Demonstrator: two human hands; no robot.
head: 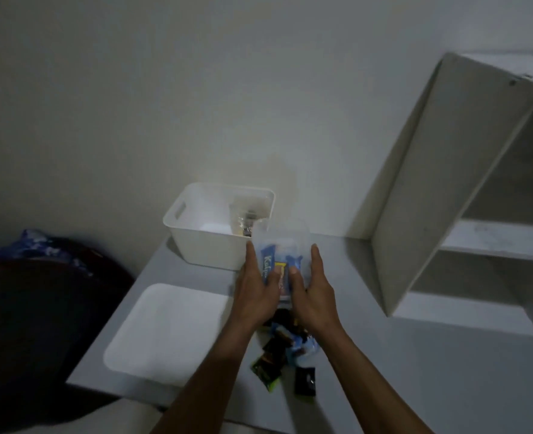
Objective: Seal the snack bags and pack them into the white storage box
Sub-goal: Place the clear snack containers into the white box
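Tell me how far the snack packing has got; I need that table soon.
One clear bag already sits in the white storage box. In hand: the left hand and right hand hold a second clear bag of snacks beside the box. Left: loose wrapped snacks lie on the table, and the white lid lies off the box.

Clear bag [282,245] motion-blurred, wrappers [285,343] partly behind wrists, box [218,227] contents indistinct — shelf [478,189] cropped right
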